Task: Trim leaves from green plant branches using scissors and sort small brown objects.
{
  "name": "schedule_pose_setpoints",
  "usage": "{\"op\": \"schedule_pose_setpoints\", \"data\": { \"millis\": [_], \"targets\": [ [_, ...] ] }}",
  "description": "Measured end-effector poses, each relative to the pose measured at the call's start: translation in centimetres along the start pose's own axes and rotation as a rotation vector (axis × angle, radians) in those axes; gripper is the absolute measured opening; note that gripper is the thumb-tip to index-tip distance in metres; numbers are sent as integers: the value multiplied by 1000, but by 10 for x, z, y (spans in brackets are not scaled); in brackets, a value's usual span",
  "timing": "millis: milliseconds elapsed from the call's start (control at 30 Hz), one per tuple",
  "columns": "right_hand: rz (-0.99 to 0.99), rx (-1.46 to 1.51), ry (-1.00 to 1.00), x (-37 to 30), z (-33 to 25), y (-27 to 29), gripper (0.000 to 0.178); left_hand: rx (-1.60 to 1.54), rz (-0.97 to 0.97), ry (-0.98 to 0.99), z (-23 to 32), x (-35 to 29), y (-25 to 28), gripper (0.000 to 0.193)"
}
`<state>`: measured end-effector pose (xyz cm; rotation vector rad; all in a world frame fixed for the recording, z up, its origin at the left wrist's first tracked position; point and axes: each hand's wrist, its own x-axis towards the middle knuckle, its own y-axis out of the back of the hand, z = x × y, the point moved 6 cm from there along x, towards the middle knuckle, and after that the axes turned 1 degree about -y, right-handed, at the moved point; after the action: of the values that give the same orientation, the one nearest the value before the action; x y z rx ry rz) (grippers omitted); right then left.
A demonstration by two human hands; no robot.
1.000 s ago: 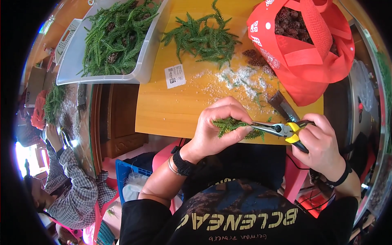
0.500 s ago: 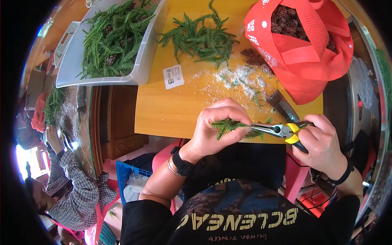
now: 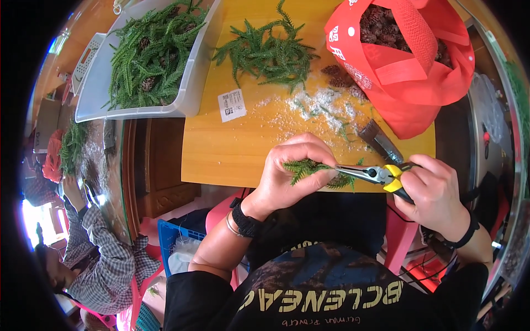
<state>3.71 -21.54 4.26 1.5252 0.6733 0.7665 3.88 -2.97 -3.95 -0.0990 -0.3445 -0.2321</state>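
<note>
My left hand (image 3: pixel 301 168) pinches a small green artificial pine sprig (image 3: pixel 302 167) just over the table's near edge. My right hand (image 3: pixel 433 190) is wrapped round the yellow and black handles of long-nose pliers (image 3: pixel 372 173). The pliers' metal tips reach to my left thumb and forefinger, at the sprig; what lies between the jaws is too small to make out. Beyond my hands, white flakes (image 3: pixel 323 107) are scattered on the yellow table (image 3: pixel 215 160). A flat dark brush (image 3: pixel 381 142) with pale flecks lies beside the pliers.
A pile of green pine sprigs (image 3: pixel 268 52) lies at the table's back. To the left stands a clear plastic bin (image 3: pixel 193 91) of sprigs with pine cones. A red bag (image 3: pixel 408 105) of pine cones stands at right. A white label (image 3: pixel 232 105) lies between. Another person (image 3: pixel 107 265) works at far left.
The pliers and my right hand have shifted very slightly, with the tips still at the sprig. My left hand keeps its pinch. The whole view has moved a little.
</note>
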Motion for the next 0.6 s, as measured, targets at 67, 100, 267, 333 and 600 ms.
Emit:
{"op": "schedule_pose_setpoints", "data": {
  "millis": [67, 100, 267, 333, 600],
  "targets": [
    [37, 56, -46, 1, 3, -2, 25, -20, 4, 19, -1, 1, 0, 9],
    [38, 57, -45, 1, 4, -2, 25, -27, -17, 17, -2, 1, -1, 8],
    [66, 73, 11, 2, 5, 0, 25, -126, -64, 46, -4, 0, -4, 8],
    [68, 67, 20, 4, 5, 1, 26, -139, -98, 41, -3, 0, -5, 9],
    [53, 79, 27, 3, 5, -1, 29, -193, -125, 62, -3, 0, -6, 9]
  ]
}}
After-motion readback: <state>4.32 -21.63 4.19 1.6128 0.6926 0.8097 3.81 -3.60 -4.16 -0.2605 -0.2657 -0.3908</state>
